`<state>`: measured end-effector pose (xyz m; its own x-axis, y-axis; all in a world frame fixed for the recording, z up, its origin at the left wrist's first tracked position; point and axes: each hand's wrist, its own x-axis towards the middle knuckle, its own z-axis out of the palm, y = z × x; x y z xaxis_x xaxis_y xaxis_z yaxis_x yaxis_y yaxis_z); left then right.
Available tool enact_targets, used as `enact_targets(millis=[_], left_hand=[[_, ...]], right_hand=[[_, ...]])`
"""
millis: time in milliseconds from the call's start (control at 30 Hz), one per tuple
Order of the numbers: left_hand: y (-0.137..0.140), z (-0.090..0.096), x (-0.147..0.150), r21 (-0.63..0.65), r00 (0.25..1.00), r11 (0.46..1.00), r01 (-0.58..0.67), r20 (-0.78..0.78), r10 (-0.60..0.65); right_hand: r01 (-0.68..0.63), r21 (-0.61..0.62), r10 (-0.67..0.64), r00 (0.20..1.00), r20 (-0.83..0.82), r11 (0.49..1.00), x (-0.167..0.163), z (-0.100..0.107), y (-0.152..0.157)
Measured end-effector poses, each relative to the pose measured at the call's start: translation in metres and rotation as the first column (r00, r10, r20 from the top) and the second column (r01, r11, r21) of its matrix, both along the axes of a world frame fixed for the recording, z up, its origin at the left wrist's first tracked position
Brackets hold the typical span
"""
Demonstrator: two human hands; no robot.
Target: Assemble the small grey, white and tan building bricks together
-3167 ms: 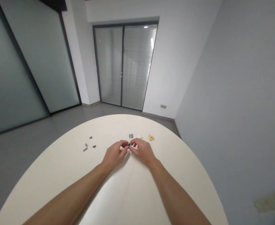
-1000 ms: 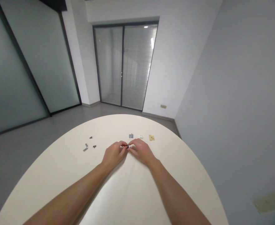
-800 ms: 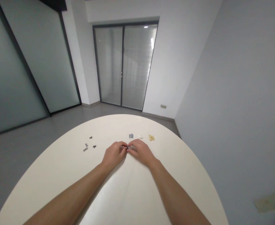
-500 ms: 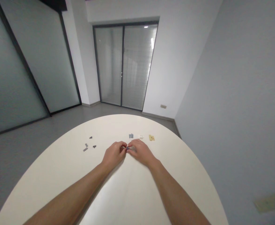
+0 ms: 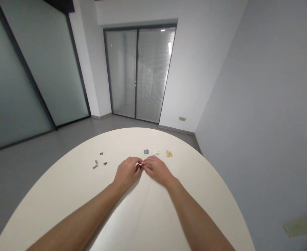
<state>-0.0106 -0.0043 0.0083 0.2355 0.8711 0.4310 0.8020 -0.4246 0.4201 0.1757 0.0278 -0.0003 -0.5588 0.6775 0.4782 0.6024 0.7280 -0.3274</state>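
My left hand (image 5: 128,170) and my right hand (image 5: 157,169) meet fingertip to fingertip over the middle of the table. Between them is a small dark piece with a bit of white (image 5: 140,166), mostly hidden by the fingers. The fingers of both hands are closed in a pinch around it; its kind is too small to make out. Just beyond the hands lie a group of blue-grey pieces (image 5: 146,151), some white pieces (image 5: 157,152) and a cluster of yellow pieces (image 5: 169,153).
On the left of the round white table (image 5: 64,195) lie small grey pieces (image 5: 95,167) and dark pieces (image 5: 105,163), [another dark piece] (image 5: 101,153) farther back. Behind the table stand a glass door (image 5: 137,73) and walls; a grey wall (image 5: 268,104) runs along the right.
The small dark piece between the fingertips has turned or shifted slightly left, and more of it shows. Both hands otherwise stay in place, and the pieces on the table have not moved.
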Motion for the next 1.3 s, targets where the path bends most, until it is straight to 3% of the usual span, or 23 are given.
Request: enact_targets(millis=[100, 433, 633, 933, 1300], left_hand=[[-0.004, 0.004, 0.002, 0.068, 0.996, 0.998, 0.007, -0.088, -0.001], [-0.016, 0.01, 0.014, 0.074, 0.93, 0.997, 0.022, -0.368, 0.007], [-0.012, 0.004, 0.012, 0.059, 0.948, 0.998, -0.007, -0.317, 0.026], [0.013, -0.007, 0.005, -0.04, 0.958, 0.998, -0.055, -0.284, 0.041], [0.04, -0.015, 0.002, -0.071, 0.951, 0.991, -0.113, -0.298, 0.087]], right_hand=[[0.028, -0.017, -0.028, 1.0, 0.001, 0.999, 0.0, 0.0, -0.001], [0.062, -0.049, -0.061, 0.998, 0.026, 0.997, -0.002, 0.0, 0.001], [0.073, -0.043, -0.072, 0.997, 0.011, 0.996, -0.001, -0.002, 0.001], [0.063, -0.041, -0.063, 0.998, 0.009, 0.997, -0.001, -0.002, 0.0], [0.083, -0.05, -0.082, 0.997, 0.015, 0.995, -0.001, -0.002, -0.001]])
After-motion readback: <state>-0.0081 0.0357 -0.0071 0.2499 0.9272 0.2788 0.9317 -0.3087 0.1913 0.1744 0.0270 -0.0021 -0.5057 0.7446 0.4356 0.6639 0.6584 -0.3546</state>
